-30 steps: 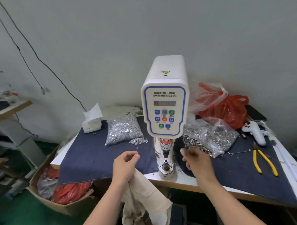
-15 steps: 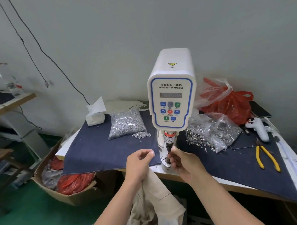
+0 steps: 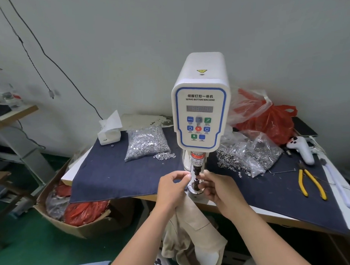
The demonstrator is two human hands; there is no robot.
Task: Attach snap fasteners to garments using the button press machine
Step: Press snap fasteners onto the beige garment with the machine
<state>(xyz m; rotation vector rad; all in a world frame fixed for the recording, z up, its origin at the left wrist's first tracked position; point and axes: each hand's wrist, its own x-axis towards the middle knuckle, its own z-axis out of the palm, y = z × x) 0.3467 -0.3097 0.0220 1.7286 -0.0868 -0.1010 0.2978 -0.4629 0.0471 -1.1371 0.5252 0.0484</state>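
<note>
- At the tabletop's [image 3: 270,213] near edge: white button press machine [image 3: 200,105] upright, its lower die [image 3: 196,185] sitting between both hands.
- Left hand [image 3: 171,188]: fingers curled, thumb and forefinger pressed together at the tips just left of the die; whether a fastener sits between them is too small to tell. Beige garment [image 3: 192,236] hangs from under this hand, draping below the tabletop edge.
- Right hand [image 3: 219,190]: fingers curled, fingertips touching the right side of the die post. Cannot tell if it pinches anything.
- Beyond the left hand: clear bag of silver snap parts [image 3: 147,143] on the dark blue cloth [image 3: 113,173], a few loose pieces spilled beside it. Further back-left, a white tissue box [image 3: 109,131].
- Beyond the right hand: a second clear bag of ring-shaped fasteners [image 3: 250,154], many spilled toward the machine. Red plastic bag [image 3: 269,121] behind that.
- Far right of the right hand: yellow-handled pliers [image 3: 311,183], and a white handheld controller [image 3: 300,148].
- Below and left of the left hand, on the green floor: cardboard box [image 3: 71,226] with red plastic inside.
</note>
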